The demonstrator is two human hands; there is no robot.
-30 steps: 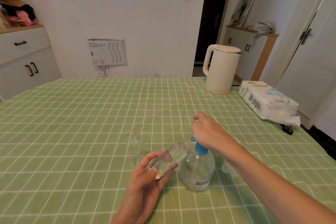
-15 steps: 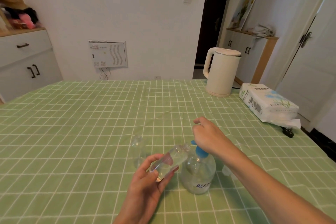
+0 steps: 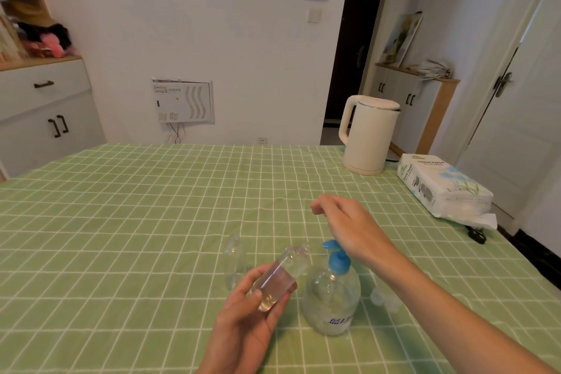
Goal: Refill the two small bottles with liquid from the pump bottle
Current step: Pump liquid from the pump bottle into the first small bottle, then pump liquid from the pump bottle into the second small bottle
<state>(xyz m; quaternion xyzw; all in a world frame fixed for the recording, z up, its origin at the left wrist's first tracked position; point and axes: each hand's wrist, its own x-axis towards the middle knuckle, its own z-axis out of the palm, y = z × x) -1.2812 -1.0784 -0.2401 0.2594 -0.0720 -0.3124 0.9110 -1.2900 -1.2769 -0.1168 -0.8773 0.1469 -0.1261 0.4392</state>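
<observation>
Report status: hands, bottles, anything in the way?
Left hand grips small bottle, tilted, mouth near pump bottle nozzle. Right hand above the pump, holding nothing. Second small bottle upright on table; nothing blocking.

Small bottle [image 3: 291,264] tilted by blue-pump bottle [image 3: 332,297]; 2nd bottle [image 3: 233,264] upright, left.

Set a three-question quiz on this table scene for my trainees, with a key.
1. True or false: the left hand holds a small bottle tilted.
2. The pump is: A red, B blue, C black.
3. Fill in: as the person sees it, the other small bottle stands to the ____ of the pump bottle.
Key: 1 true; 2 B; 3 left.
</observation>
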